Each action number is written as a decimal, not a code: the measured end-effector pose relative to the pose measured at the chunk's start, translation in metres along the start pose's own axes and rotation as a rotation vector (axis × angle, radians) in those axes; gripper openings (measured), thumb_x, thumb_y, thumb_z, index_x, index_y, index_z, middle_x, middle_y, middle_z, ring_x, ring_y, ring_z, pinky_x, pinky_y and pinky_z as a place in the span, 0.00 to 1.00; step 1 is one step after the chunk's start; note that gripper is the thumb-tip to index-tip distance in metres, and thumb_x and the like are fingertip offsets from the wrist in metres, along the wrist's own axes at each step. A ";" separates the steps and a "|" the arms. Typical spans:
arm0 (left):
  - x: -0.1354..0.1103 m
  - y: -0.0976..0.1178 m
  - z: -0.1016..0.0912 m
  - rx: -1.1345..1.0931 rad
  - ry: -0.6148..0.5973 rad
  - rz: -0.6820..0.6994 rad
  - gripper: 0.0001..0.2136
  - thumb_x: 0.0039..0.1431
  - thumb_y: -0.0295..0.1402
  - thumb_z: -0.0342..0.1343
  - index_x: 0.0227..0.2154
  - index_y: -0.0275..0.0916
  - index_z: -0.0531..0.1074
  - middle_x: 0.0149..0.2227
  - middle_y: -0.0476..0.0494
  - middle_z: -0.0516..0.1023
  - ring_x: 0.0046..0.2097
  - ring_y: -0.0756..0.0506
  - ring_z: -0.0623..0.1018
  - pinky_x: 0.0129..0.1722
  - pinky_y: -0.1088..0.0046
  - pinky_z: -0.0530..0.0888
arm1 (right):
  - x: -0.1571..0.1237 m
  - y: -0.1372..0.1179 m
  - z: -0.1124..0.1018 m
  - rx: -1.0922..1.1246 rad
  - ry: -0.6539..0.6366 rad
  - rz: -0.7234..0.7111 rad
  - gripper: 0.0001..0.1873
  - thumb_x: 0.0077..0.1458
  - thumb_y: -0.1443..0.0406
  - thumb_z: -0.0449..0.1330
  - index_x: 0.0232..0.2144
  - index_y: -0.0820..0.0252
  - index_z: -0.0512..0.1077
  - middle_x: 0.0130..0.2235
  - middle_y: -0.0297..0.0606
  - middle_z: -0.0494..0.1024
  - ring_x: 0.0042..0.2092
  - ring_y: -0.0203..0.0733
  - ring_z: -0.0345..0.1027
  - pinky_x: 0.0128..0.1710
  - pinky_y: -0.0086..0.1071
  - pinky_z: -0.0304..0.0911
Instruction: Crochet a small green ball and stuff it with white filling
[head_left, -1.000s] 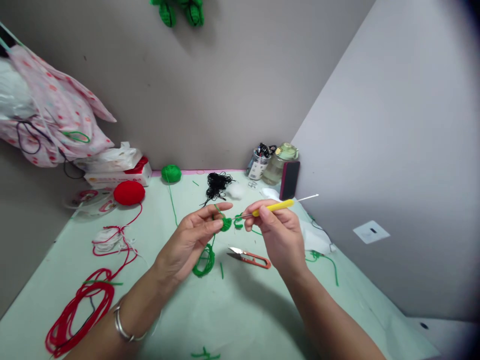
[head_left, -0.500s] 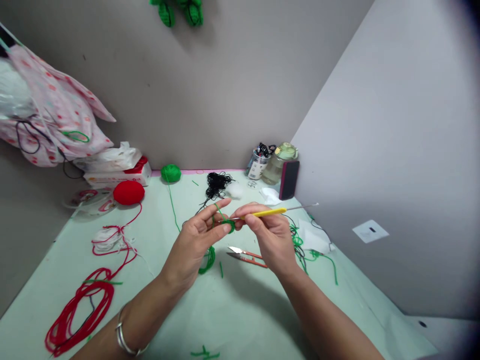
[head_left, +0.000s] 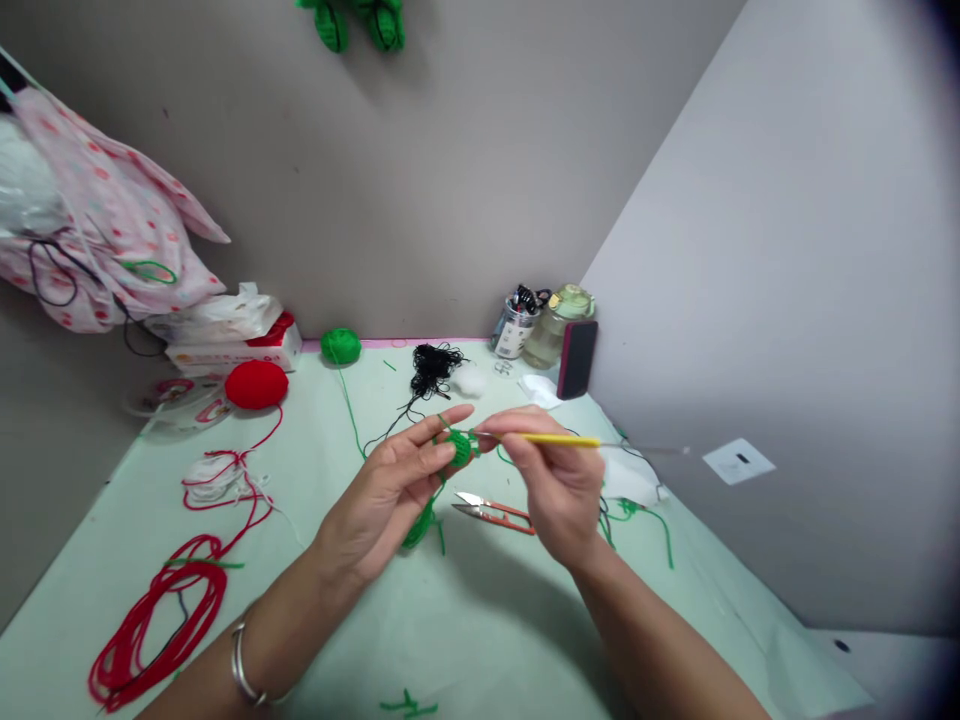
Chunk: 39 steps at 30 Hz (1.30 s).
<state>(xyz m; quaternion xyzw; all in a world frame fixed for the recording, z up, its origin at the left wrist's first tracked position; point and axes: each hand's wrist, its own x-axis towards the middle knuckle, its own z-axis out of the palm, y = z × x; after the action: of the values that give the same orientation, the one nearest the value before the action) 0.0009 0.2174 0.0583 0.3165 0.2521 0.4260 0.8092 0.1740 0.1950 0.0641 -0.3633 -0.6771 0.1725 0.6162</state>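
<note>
My left hand pinches a small green crochet piece between thumb and fingers, with green yarn looped over the forefinger. My right hand grips a yellow-handled crochet hook, lying nearly level with its tip at the green piece. Green yarn hangs from the piece down to the pale green table. Orange snips lie on the table just below both hands.
A green yarn ball, a red crocheted ball and black thread sit toward the back. Red yarn loops lie front left. A jar, a pot of tools and a phone stand in the right corner.
The hook has tipped from slanting upward to nearly level, its tip pushed into the green piece. Both hands have drawn closer together.
</note>
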 end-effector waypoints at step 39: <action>-0.010 0.001 0.004 0.676 0.293 0.390 0.13 0.59 0.34 0.66 0.46 0.50 0.85 0.38 0.48 0.78 0.47 0.41 0.76 0.59 0.60 0.65 | -0.003 -0.001 -0.002 -0.153 -0.127 -0.215 0.11 0.72 0.70 0.51 0.46 0.56 0.73 0.39 0.41 0.83 0.43 0.42 0.79 0.41 0.39 0.77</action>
<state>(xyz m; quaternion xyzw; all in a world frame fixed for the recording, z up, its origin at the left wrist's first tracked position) -0.0022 0.2089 0.0631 0.5422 0.4257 0.5050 0.5195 0.1752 0.1919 0.0633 -0.3231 -0.7608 0.0760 0.5577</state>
